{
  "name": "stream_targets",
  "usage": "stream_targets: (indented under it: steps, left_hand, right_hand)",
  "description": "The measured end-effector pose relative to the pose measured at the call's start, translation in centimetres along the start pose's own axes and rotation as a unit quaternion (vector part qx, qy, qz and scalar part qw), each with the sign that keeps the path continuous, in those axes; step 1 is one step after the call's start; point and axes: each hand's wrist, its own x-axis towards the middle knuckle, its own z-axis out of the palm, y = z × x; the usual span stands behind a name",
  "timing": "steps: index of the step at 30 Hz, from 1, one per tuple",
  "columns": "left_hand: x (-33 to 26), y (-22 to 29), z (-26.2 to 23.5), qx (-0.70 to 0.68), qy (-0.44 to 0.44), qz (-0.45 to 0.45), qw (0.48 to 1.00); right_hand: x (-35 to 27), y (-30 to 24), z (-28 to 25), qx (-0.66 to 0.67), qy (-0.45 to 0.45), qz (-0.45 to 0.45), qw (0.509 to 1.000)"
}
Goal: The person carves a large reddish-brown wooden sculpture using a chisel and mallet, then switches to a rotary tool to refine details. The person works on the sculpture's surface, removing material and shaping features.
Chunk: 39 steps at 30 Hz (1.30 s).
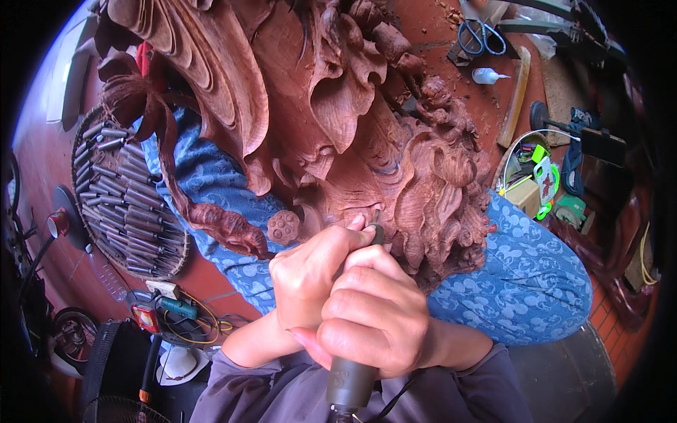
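My right hand (374, 314) is wrapped round a dark, corded electric carving tool (351, 384), whose wide rear end sticks out below the fist. My left hand (310, 268) is closed against the tool's front end, thumb close to the tip; its fingers are partly hidden. The thin metal bit meets the surface of a large reddish-brown wood carving (345, 190). Flowing folds, curled edges and a knobbly mass at the right shape this carving. It lies across my legs in blue patterned trousers (522, 275). A carved seed pod (283, 227) sits just left of my hands.
At left a round basket (79, 194) holds many chisel-like rods. Scissors (482, 37), a small white bottle (488, 75) and a wooden mallet-like stick (515, 95) lie at upper right. A round container (502, 176) of tools is at right. A clear bottle (106, 275) and cables are at lower left.
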Motion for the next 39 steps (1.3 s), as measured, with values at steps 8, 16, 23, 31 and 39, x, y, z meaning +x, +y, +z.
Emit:
stream_targets:
  steps: [8,16,23,31,39]
  left_hand:
    - [-0.5,-0.2,0.6,-0.008,0.015,0.015,1.000]
    - [-0.9,-0.9,1.0,-0.005,0.032,0.064,0.997]
    - [-0.6,-1.1,1.3,0.008,0.050,0.069,0.996]
    - [0.0,0.0,0.6,0.018,0.034,0.036,0.999]
    - [1.0,1.3,-0.6,-0.013,-0.061,-0.030,0.998]
  right_hand:
    - [-0.7,-0.4,0.0,0.015,0.007,0.003,1.000]
    - [-1.5,-0.6,0.8,-0.010,0.009,-0.012,1.000]
    - [-1.3,-0.1,1.1,0.011,0.046,-0.012,0.999]
    - [-0.7,0.0,0.6,0.003,0.025,0.004,1.000]
    - [0.0,0.1,-1.0,0.059,0.032,0.026,0.997]
